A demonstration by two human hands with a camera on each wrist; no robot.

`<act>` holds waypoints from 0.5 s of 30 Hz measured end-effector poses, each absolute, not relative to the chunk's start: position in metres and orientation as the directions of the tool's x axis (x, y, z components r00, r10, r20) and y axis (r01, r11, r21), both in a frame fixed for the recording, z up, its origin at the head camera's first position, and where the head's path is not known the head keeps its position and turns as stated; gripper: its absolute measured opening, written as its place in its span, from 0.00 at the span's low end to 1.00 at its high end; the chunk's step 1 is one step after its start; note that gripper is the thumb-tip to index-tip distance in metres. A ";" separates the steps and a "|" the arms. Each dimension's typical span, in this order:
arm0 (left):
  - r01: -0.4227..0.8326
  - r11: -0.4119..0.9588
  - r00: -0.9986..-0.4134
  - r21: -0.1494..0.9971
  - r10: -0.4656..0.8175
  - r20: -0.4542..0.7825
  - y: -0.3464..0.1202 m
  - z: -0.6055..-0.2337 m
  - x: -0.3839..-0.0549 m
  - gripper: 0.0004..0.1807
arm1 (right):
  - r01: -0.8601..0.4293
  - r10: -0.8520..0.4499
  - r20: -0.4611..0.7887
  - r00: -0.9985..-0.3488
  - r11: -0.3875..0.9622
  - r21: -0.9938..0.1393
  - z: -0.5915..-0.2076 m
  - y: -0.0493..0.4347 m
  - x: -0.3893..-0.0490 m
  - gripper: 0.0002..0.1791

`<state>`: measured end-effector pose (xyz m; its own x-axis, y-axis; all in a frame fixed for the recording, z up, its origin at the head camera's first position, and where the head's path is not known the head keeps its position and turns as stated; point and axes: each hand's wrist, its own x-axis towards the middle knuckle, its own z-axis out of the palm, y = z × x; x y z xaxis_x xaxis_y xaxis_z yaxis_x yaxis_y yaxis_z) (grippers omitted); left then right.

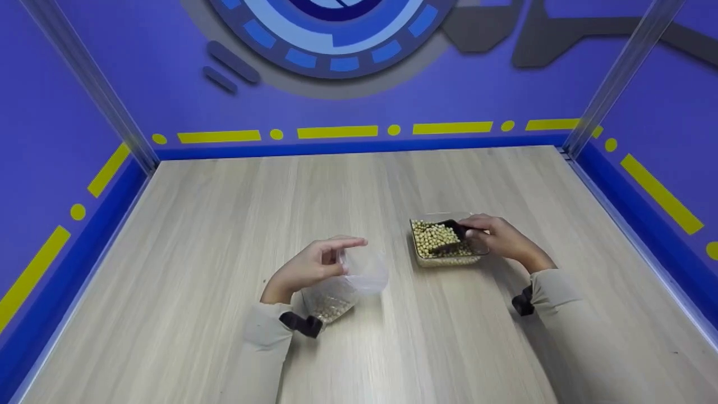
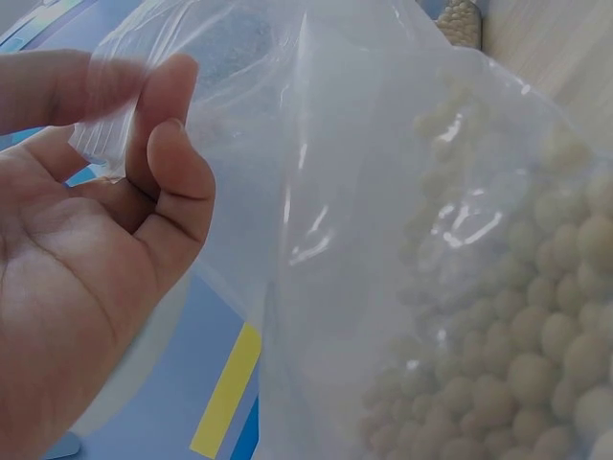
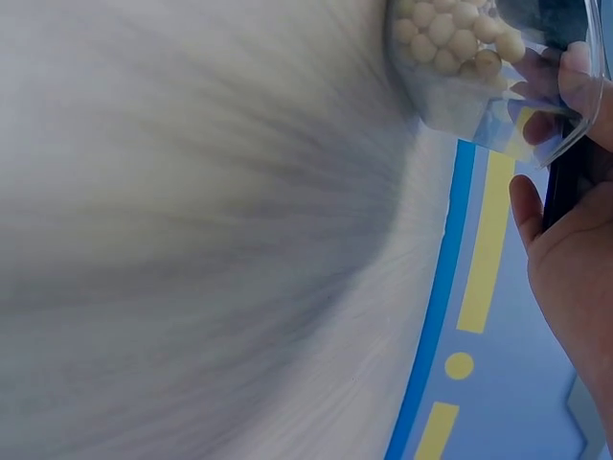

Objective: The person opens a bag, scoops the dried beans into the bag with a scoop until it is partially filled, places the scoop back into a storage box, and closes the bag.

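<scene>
My left hand (image 1: 311,265) pinches the rim of a clear zip bag (image 1: 371,280) at its mouth, with the index finger stretched out. Round pale beans (image 2: 536,355) fill the lower part of the bag, which leans on the table. To the right stands a clear rectangular container (image 1: 449,262) of yellowish beans (image 1: 429,238). My right hand (image 1: 502,240) grips the handle of a black scoop (image 1: 457,229) at the container's right side. The scoop's bowl lies among the beans, partly covered by them. In the right wrist view, the dark handle (image 3: 563,182) shows between thumb and fingers.
A wood-grain table (image 1: 224,224) carries both bag and container. Blue panels with yellow dashes (image 1: 336,132) enclose it at the back and both sides, with metal posts (image 1: 622,73) at the corners. A gap of bare tabletop separates the bag from the container.
</scene>
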<state>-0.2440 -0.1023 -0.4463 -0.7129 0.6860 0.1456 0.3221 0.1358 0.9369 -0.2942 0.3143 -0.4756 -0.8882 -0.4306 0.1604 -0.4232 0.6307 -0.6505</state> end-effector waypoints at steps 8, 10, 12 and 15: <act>0.312 0.158 -0.725 0.937 0.677 0.127 -0.103 -0.446 -0.244 0.29 | -0.382 -0.422 0.119 -0.899 0.620 -0.686 -0.472 0.315 -0.293 0.18; 0.312 0.167 -0.728 0.935 0.674 0.123 -0.103 -0.446 -0.244 0.29 | -0.359 -0.414 0.096 -0.905 0.622 -0.696 -0.472 0.315 -0.293 0.19; 0.309 0.172 -0.731 0.935 0.672 0.119 -0.104 -0.445 -0.243 0.29 | -0.341 -0.409 0.077 -0.909 0.624 -0.703 -0.471 0.316 -0.292 0.19; 0.308 0.169 -0.730 0.936 0.673 0.119 -0.104 -0.445 -0.243 0.29 | -0.318 -0.404 0.053 -0.913 0.625 -0.713 -0.470 0.316 -0.291 0.20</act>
